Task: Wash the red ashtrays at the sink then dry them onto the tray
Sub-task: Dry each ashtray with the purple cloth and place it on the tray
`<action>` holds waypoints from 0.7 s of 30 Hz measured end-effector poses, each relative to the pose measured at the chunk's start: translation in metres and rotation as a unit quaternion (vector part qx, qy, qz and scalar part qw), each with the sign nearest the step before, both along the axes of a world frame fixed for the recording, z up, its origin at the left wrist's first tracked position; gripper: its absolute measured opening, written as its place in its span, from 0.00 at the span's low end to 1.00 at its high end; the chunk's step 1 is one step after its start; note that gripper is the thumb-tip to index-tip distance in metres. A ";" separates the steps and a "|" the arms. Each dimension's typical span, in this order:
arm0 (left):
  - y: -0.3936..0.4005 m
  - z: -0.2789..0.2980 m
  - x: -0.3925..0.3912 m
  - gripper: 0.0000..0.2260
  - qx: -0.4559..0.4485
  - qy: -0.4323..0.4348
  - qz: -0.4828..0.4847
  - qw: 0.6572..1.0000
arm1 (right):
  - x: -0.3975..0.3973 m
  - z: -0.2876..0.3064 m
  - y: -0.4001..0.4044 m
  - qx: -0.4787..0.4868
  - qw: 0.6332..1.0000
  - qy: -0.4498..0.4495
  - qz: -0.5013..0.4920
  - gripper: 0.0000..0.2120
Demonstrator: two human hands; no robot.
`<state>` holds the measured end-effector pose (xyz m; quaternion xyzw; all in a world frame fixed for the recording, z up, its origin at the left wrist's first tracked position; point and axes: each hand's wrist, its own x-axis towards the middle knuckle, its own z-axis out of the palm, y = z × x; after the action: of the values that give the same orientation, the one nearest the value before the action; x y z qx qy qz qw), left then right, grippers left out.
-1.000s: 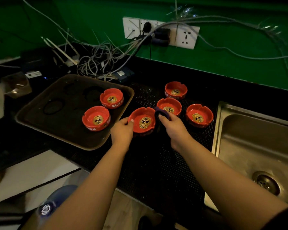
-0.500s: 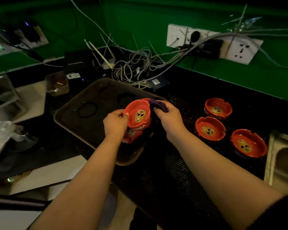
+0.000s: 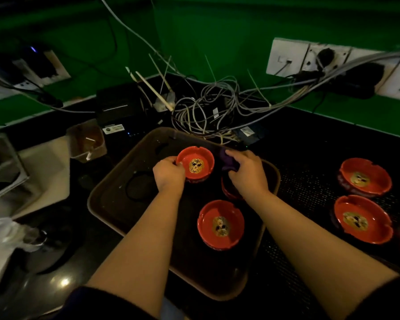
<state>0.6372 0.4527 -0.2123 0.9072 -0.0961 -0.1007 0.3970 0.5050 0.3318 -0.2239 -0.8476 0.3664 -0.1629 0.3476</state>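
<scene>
Two hands are working over the brown plastic tray: left fingers clamped on a red round ashtray for placing, right fingers bunching a purple drying cloth.

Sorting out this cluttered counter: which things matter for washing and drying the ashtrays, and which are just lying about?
Job: held ashtray; purple cloth; tray; ashtray on tray; two ashtrays on the mat.
Lying about: tangled cables; black box; plastic container.
</scene>
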 end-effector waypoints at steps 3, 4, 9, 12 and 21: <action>-0.006 -0.011 0.007 0.10 0.004 0.011 -0.006 1.000 | -0.001 -0.011 0.002 -0.032 0.999 0.003 0.013 0.27; -0.008 -0.013 0.007 0.10 0.005 0.013 -0.008 1.000 | 0.000 -0.013 0.003 -0.044 0.999 0.004 0.015 0.27; -0.016 -0.018 0.011 0.12 0.013 0.024 0.003 1.000 | -0.004 -0.015 0.007 -0.086 0.995 0.049 0.017 0.27; -0.014 -0.021 0.011 0.12 0.051 0.022 0.013 0.998 | -0.006 -0.015 0.010 -0.092 0.994 0.059 0.027 0.28; -0.014 -0.015 -0.019 0.18 0.072 -0.063 -0.050 0.994 | -0.030 0.002 -0.010 0.021 0.996 -0.088 0.022 0.25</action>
<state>0.6183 0.4385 -0.2268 0.9320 -0.1584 -0.0698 0.3186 0.4747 0.3219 -0.2217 -0.8306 0.3190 -0.2211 0.3993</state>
